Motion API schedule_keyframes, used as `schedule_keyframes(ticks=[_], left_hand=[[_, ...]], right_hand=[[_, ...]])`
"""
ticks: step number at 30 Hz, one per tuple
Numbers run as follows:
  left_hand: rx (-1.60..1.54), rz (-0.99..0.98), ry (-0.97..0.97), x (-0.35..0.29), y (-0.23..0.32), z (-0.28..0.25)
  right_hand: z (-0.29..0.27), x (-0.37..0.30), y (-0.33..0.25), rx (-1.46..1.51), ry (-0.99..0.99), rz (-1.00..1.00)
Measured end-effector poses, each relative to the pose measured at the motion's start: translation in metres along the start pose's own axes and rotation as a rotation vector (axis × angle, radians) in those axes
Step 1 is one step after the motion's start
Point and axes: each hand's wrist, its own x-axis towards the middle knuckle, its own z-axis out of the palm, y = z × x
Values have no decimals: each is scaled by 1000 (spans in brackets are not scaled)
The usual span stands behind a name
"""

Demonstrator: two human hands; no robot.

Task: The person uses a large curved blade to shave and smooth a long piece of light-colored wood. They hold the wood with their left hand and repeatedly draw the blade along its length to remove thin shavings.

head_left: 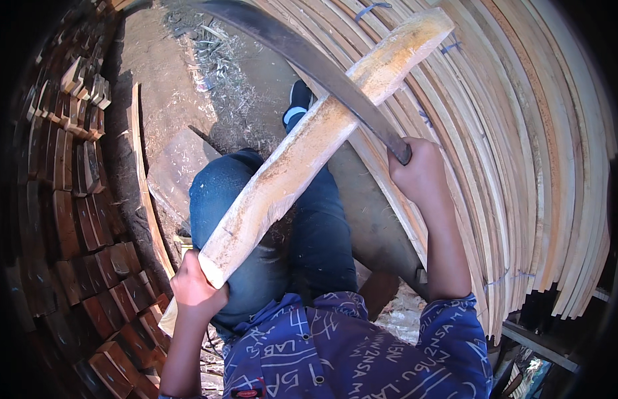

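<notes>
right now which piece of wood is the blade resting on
The pale billet gripped by the left hand; unlike the stacked slats, it crosses under the blade.

No packages, labels, signs or screens show anywhere in this view, from 12 o'clock round to 6 o'clock and back; only bare wood, a blade, ground and clothing fill the picture

The plank [309,153] is pale cream with tan streaks. The blade [309,63] is dark grey. The jeans [255,219] are blue, the shirt [349,352] blue with white lettering, the stacked blocks [76,199] reddish-brown.
</notes>
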Motion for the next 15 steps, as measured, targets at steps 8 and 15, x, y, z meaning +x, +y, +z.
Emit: schedule_keyframes(ticks=[8,15], left_hand=[[19,114,-44,1,-23,-15],[41,127,17,0,-14,2]], right_hand=[[1,2,-5,-196,30,-165],[-11,18,22,-31,60,93]])
